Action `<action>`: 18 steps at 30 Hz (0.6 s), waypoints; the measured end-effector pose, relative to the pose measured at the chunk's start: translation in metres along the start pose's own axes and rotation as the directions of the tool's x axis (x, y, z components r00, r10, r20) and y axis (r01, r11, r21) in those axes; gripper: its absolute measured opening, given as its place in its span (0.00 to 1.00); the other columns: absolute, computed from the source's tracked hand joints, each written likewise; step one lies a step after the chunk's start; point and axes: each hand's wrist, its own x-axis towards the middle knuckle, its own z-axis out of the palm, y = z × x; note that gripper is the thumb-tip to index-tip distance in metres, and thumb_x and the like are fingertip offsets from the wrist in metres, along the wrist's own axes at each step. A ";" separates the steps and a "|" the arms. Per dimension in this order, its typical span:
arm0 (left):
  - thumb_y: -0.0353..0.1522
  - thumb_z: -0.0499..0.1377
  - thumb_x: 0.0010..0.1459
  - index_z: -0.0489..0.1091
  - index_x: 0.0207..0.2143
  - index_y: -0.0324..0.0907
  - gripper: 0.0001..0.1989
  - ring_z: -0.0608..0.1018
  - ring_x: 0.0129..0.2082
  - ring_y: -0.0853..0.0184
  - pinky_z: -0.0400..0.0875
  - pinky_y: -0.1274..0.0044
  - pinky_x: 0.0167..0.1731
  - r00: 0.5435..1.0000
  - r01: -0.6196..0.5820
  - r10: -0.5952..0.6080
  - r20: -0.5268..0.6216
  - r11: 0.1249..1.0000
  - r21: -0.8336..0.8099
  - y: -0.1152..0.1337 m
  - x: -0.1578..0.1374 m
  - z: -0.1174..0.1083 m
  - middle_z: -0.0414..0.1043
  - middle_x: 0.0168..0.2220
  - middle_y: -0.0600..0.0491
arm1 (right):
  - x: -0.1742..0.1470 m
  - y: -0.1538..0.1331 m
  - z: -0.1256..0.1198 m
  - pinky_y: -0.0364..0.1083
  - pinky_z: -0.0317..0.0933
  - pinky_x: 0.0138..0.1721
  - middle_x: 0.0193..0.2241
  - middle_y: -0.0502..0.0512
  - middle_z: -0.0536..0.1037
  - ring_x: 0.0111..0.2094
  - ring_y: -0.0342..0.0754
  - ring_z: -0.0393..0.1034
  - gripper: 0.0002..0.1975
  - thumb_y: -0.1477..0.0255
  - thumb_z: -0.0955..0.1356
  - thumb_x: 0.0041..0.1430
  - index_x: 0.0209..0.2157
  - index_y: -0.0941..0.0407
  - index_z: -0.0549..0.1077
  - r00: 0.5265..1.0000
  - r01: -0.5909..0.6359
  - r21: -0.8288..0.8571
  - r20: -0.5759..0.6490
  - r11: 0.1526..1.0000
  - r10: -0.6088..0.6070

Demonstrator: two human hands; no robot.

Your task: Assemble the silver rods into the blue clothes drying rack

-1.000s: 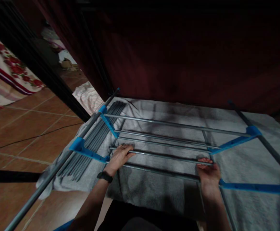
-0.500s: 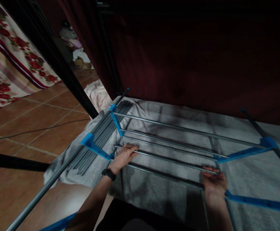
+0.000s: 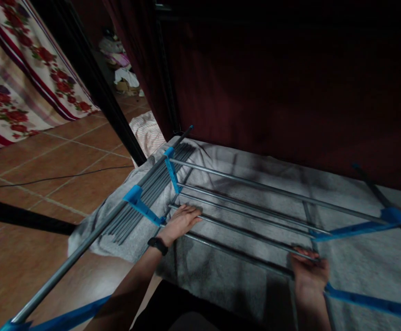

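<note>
A thin grey metal rod [image 3: 245, 233] runs between my hands, across a rack frame with blue plastic brackets. My left hand [image 3: 182, 221], wearing a dark wristband, lies over the rod near its left end with the fingers curled on it. From below, my right hand [image 3: 310, 269] grips the right end, close to the tip of a blue bracket [image 3: 355, 226]. Two similar thin rods [image 3: 245, 209] span the frame just beyond, and a thicker front tube [image 3: 234, 252] lies nearer me. The left blue bracket [image 3: 142, 208] is beside my left hand.
Several loose rods [image 3: 145, 193] lie bundled on the grey blanket [image 3: 217, 271] under the frame's left side. A dark post [image 3: 97, 82] rises at the left, and a dark red curtain [image 3: 272, 101] hangs behind. Tiled floor [image 3: 65, 184] with a thin cable [image 3: 59, 177] extends leftward.
The view has swung slightly left, so the scene sits farther right. Both hands keep their hold on the rod, with little visible movement against the frame.
</note>
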 end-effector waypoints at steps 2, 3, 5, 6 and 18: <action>0.41 0.50 0.70 0.73 0.45 0.44 0.16 0.76 0.49 0.61 0.62 0.66 0.57 1.000 0.005 -0.005 0.008 1.000 0.000 0.001 0.000 0.000 0.76 0.45 0.49 | -0.002 0.000 0.001 0.44 0.61 0.20 0.20 0.46 0.61 0.19 0.43 0.63 0.10 0.75 0.61 0.34 0.26 0.55 0.61 1.000 0.005 0.040 -0.013 0.999 -0.005; 0.42 0.50 0.70 0.73 0.44 0.44 0.16 0.76 0.49 0.61 0.62 0.66 0.57 1.000 0.007 -0.007 0.010 1.000 0.000 0.001 0.000 0.000 0.77 0.45 0.50 | -0.003 0.000 0.001 0.44 0.62 0.20 0.20 0.46 0.61 0.19 0.42 0.63 0.10 0.75 0.61 0.33 0.26 0.55 0.61 1.000 0.003 0.049 -0.018 0.999 -0.002; 0.43 0.54 0.68 0.73 0.44 0.44 0.15 0.77 0.49 0.61 0.63 0.67 0.56 1.000 0.012 -0.012 0.009 1.000 -0.001 0.001 0.000 0.000 0.77 0.46 0.50 | -0.005 0.000 0.004 0.44 0.63 0.19 0.21 0.46 0.61 0.18 0.42 0.64 0.10 0.77 0.61 0.34 0.25 0.55 0.61 0.999 0.005 0.047 -0.033 0.999 -0.004; 0.44 0.56 0.67 0.72 0.44 0.44 0.14 0.77 0.49 0.60 0.64 0.67 0.56 1.000 0.017 -0.017 0.002 1.000 -0.002 0.001 -0.001 0.000 0.77 0.46 0.50 | -0.006 0.000 0.005 0.44 0.63 0.19 0.20 0.46 0.61 0.18 0.43 0.64 0.10 0.78 0.61 0.34 0.25 0.55 0.60 0.999 -0.001 0.041 -0.039 0.999 0.003; 0.28 0.54 0.62 0.73 0.38 0.42 0.08 0.74 0.46 0.58 0.60 0.62 0.55 0.918 0.309 -0.277 -0.285 0.948 0.075 0.002 -0.004 -0.002 0.76 0.40 0.48 | 0.009 -0.016 -0.015 0.55 0.71 0.18 0.24 0.49 0.74 0.22 0.51 0.74 0.14 0.80 0.64 0.38 0.27 0.47 0.66 0.998 -0.061 0.001 -0.014 0.998 0.061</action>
